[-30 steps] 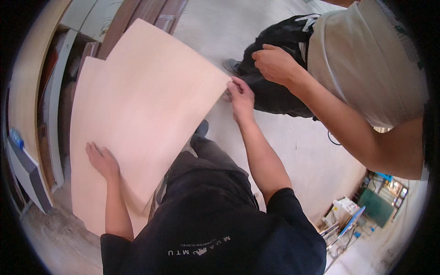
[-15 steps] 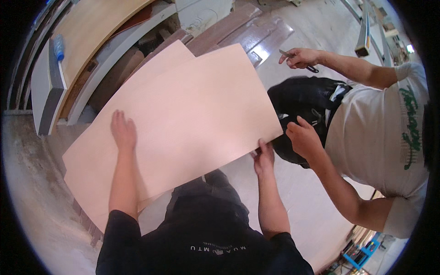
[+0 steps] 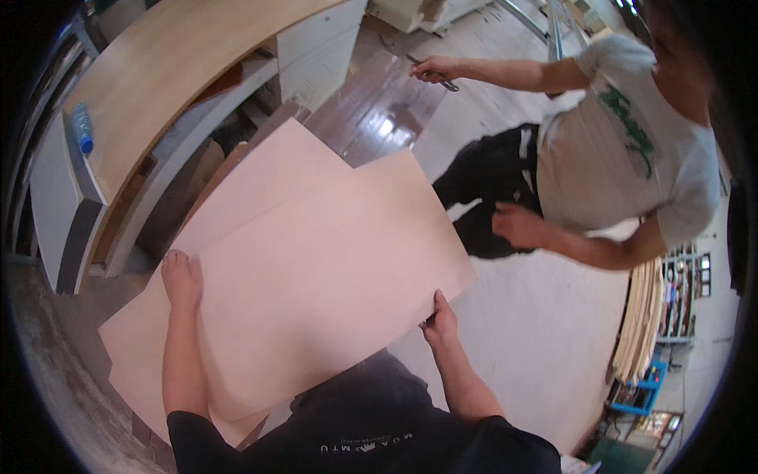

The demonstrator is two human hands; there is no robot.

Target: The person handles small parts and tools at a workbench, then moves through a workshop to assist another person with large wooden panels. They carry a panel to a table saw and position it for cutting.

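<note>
Two thin, pale pinkish boards overlap in front of me, and the upper board (image 3: 339, 253) lies askew over the lower board (image 3: 276, 166). My left hand (image 3: 181, 280) is at the far left edge of the upper board, its fingers bent over that edge. With my right hand (image 3: 440, 322) I grip the upper board's near edge close to its right corner, thumb on top and the other fingers underneath. What supports the boards is mostly hidden beneath them.
To the right stands another person (image 3: 616, 150), holding a knife-like tool (image 3: 433, 71). A long curved wooden worktop (image 3: 181, 71) runs along the far left, with a blue plastic bottle (image 3: 82, 129) on it. Glossy brown planks (image 3: 387, 103) lie beyond the boards. A blue frame (image 3: 643, 391) stands at lower right.
My left hand has gone from lying flat on the upper board to its far left edge. The boards sit lower in view. The other person stands more upright, still holding the tool.
</note>
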